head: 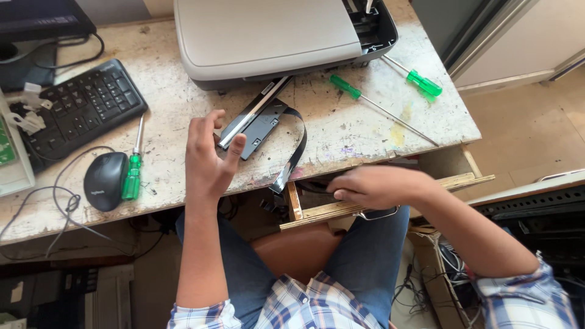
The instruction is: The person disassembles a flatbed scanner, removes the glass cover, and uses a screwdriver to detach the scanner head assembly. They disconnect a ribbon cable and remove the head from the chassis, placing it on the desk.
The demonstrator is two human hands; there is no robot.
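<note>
Nearest me, my right hand curls loosely inside the pulled-out wooden drawer; whether it grasps anything I cannot tell. Left hand hovers with fingers spread, holding nothing, just beside the black scanner part on the table.

Printer cut off at top; right hand's fingertips hidden.

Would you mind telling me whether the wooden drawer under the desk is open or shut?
Open: the wooden drawer juts out past the desk edge, right hand at its front.
</note>
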